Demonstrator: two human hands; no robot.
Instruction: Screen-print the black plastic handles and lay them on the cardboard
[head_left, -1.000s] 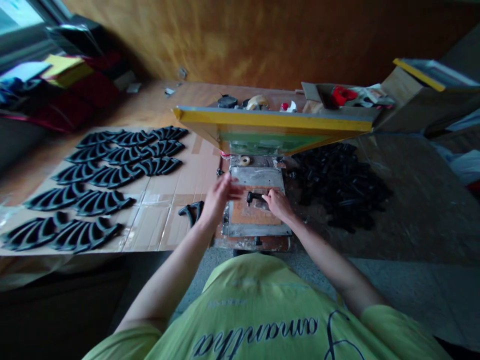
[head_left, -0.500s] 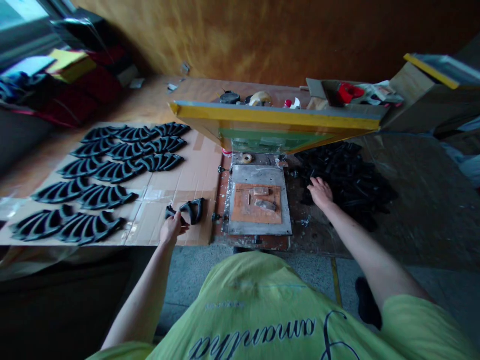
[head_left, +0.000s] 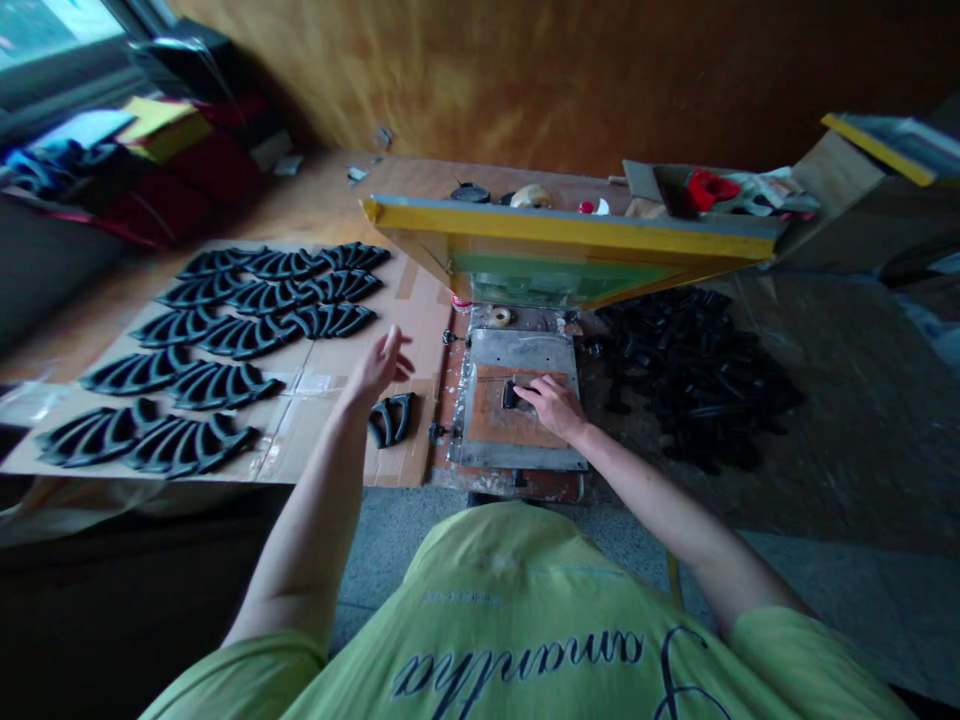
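Observation:
My right hand (head_left: 555, 408) is over the orange-brown pad (head_left: 487, 430) of the metal plate (head_left: 517, 348), its fingers gripping a small black piece (head_left: 509, 394) against the blocks there. My left hand (head_left: 384, 365) hangs above the cardboard with fingers apart and nothing in it. Just below it lie a few curved black pieces (head_left: 392, 419). Further left, similar pieces (head_left: 187, 448) rest in fanned rows on the cardboard sheet (head_left: 315, 385). What exactly the pieces are, I cannot make out.
A yellow-edged screen frame (head_left: 570, 222) is tilted up behind the plate. To the right is a heap of loose black pieces (head_left: 697, 370). A tape roll (head_left: 499, 316) sits behind the plate. An open cardboard box (head_left: 675, 185) holds a red item at the back right.
My right hand has moved left from the heap to the pad, now with a black piece. My left hand has let go of a black piece and risen to the right.

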